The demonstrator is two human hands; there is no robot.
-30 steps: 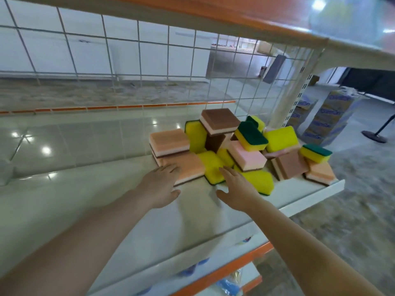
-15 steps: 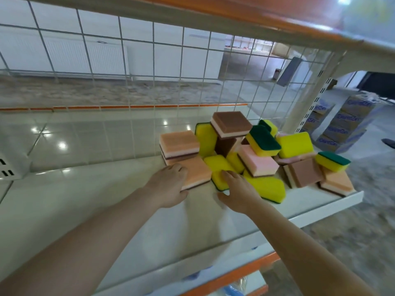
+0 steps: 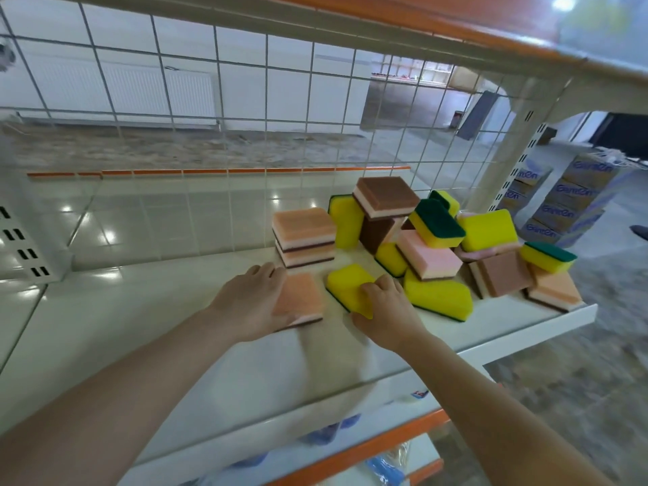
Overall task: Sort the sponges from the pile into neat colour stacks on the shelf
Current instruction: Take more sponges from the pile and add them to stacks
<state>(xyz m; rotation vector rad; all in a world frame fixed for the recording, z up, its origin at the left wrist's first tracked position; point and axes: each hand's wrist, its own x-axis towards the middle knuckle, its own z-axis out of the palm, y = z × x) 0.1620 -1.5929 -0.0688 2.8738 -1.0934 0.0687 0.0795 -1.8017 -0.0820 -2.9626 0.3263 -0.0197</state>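
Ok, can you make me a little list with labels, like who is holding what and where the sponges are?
left hand: left hand grips the orange sponge at the near edge of the pile
right hand: right hand grips the yellow sponge beside it
pile: mixed sponges heaped on the white shelf, yellow-and-green, pink, orange and brown ones
stack so far: two orange sponges one on top of the other, behind the left hand
behind the pile: wire grid
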